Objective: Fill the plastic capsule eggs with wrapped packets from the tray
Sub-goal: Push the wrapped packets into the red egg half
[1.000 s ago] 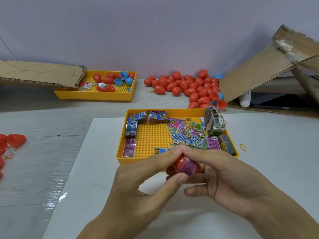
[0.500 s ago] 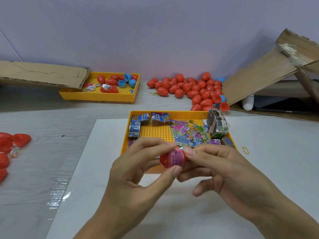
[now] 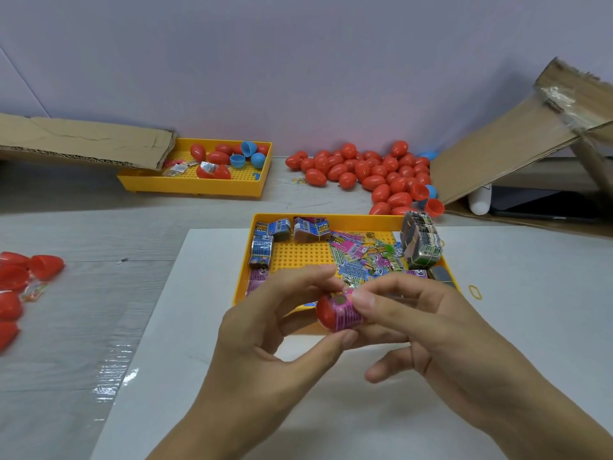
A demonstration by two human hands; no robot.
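Observation:
My left hand (image 3: 265, 340) pinches a red capsule egg half (image 3: 324, 310) between thumb and fingers, just in front of the near yellow tray (image 3: 243, 260). A pink wrapped packet (image 3: 345, 315) sticks out of the egg half, and my right hand (image 3: 428, 330) pinches that packet from the right. The tray holds several wrapped packets (image 3: 361, 257) in a loose heap, small blue packets along its left side and a banded bundle (image 3: 421, 242) at its right.
A pile of red eggs (image 3: 365, 174) lies at the back. A second yellow tray (image 3: 199, 185) with red and blue egg halves stands back left under cardboard (image 3: 83, 141). More red eggs (image 3: 20, 277) lie at the far left. A leaning cardboard box (image 3: 517, 141) is at the right. A rubber band (image 3: 475, 291) lies by the tray.
Both hands lifted slightly and shifted left with the egg half and packet. The egg now faces left, with the packet's end toward my right hand.

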